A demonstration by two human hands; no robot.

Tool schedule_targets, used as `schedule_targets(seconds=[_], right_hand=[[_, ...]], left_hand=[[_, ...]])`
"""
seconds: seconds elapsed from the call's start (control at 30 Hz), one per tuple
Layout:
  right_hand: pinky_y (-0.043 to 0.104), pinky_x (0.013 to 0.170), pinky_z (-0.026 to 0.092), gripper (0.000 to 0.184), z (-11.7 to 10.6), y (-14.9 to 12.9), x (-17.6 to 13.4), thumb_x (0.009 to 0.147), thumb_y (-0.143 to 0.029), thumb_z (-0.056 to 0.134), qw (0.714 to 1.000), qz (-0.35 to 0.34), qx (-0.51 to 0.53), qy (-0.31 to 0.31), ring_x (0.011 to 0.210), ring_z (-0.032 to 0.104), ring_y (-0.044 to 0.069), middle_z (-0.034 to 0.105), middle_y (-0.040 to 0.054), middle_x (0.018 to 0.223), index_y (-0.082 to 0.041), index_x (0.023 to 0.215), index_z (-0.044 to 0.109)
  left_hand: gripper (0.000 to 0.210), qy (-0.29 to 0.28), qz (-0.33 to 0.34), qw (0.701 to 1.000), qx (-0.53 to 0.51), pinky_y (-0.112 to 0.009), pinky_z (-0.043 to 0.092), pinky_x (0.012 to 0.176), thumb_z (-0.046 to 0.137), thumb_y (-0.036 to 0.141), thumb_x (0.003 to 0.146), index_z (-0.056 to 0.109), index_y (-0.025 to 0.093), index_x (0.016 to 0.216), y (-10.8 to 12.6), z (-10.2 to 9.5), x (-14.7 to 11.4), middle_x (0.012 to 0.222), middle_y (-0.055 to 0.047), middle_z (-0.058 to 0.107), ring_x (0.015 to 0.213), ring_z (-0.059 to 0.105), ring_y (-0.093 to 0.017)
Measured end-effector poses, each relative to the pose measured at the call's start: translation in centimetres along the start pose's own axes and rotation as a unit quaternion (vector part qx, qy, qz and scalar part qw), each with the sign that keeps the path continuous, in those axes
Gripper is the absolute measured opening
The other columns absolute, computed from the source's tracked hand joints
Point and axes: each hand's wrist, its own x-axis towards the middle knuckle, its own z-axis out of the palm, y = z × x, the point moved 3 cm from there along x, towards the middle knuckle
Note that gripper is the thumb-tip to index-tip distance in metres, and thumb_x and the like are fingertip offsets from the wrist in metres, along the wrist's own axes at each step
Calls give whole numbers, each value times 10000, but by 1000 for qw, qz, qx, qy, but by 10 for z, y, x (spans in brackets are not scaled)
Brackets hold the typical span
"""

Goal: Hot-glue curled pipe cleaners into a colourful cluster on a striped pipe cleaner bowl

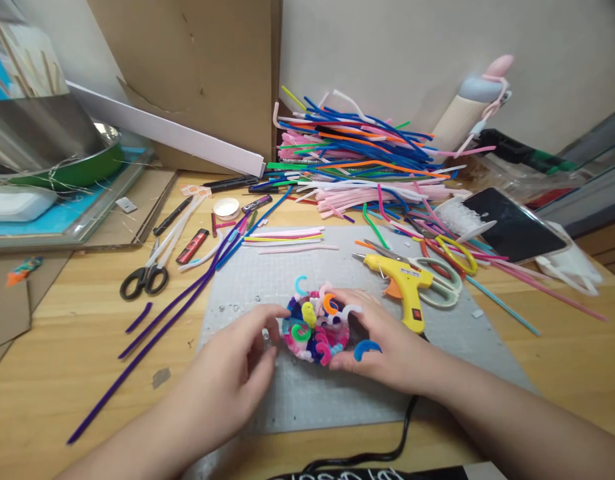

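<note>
A round, colourful pipe-cleaner craft sits over the grey cutting mat, with curled pieces in yellow, green, orange, white and pink sticking up from it. My right hand is wrapped round its right side, thumb at the lower rim and fingers behind the upper edge. A blue curled piece lies against that thumb. At the left rim, my left hand has bent fingers, their tips touching the craft; its thumb stands apart below. Right of the craft is a yellow hot glue gun, its nozzle pointing left.
Behind the mat lies a large pile of pipe cleaners. Black-handled scissors and purple pipe cleaners are at left. Light-handled scissors and a dark tablet or phone lie right. A black cord crosses the front.
</note>
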Motion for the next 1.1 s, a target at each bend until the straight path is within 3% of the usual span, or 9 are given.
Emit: schedule_targets(seconds=[0.13, 0.43, 0.7, 0.83, 1.1], right_hand=[[598, 1045, 341, 801, 0, -2, 0, 702, -423, 741, 1000, 11, 6, -7, 1300, 428, 368, 479, 204, 1399, -154, 1378, 407], [581, 1044, 345, 782, 5, -3, 0, 723, -414, 722, 1000, 10, 4, -1, 1296, 437, 347, 485, 188, 1398, -170, 1388, 390], [533, 1072, 339, 758, 6, 0, -1, 753, -375, 706, 1000, 26, 12, -1, 1311, 414, 302, 472, 140, 1410, -217, 1409, 361], [518, 1074, 343, 757, 6, 0, -1, 757, -372, 706, 1000, 24, 12, -3, 1306, 415, 291, 476, 130, 1406, -215, 1410, 358], [543, 1064, 339, 722, 6, 2, -2, 754, -357, 709, 1000, 26, 15, 10, 1294, 430, 305, 486, 132, 1395, -230, 1385, 383]], left_hand=[[123, 67, -11, 997, -48, -288, 468, 638, 436, 183, 880, 481, 218, 989, -2, -9, 1, 816, 0, 561, 707, 555, -144], [51, 93, -56, 966, -234, -293, 478, 652, 573, 236, 794, 556, 188, 788, 6, 1, 11, 768, -13, 599, 712, 576, -151], [43, 96, -43, 984, -141, -309, 464, 652, 584, 234, 812, 565, 196, 811, -7, 7, 17, 818, -22, 593, 743, 567, -168], [62, 78, -87, 980, -163, -318, 476, 645, 584, 259, 810, 584, 198, 806, -10, 9, 16, 756, -16, 617, 704, 582, -175], [59, 57, -76, 984, -149, -341, 506, 745, 572, 227, 816, 617, 197, 841, -8, 0, 13, 865, -38, 676, 809, 633, -192]])
